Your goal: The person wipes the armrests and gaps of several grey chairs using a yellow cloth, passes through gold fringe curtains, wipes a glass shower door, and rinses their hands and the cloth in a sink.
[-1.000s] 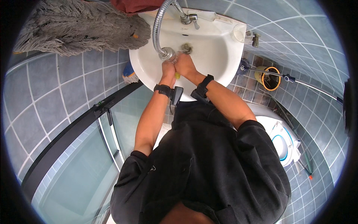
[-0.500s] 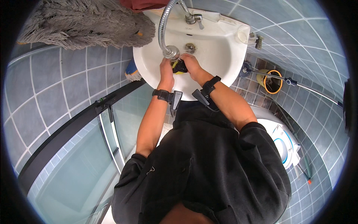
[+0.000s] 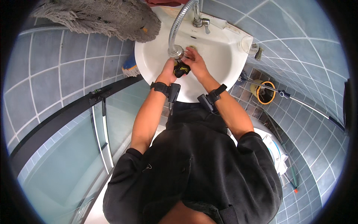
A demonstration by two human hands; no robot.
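Over the white washbasin (image 3: 220, 59), my left hand (image 3: 169, 71) is closed on the left side of a small, crumpled black and yellow item (image 3: 181, 70); its exact kind I cannot make out. Just right of the item is my right hand (image 3: 196, 64), its fingers apart and the fingertips close to the metal spout head (image 3: 176, 51). That spout head hangs right above the item on a bent flexible metal hose (image 3: 179, 23). My right hand partly covers the drain (image 3: 192, 48).
A tap (image 3: 200, 22) with a lever stands at the basin's back, a clear cup (image 3: 246, 43) at its right rim. Grey shaggy mop heads (image 3: 112, 18) hang at upper left. A yellow bucket (image 3: 260, 91) and a pole (image 3: 305, 105) are on the right, a glass door (image 3: 67, 175) on the left.
My right hand has come away from the black and yellow item and its fingers have spread. My left hand keeps hold of the item, which is now more bunched. The view has shifted slightly.
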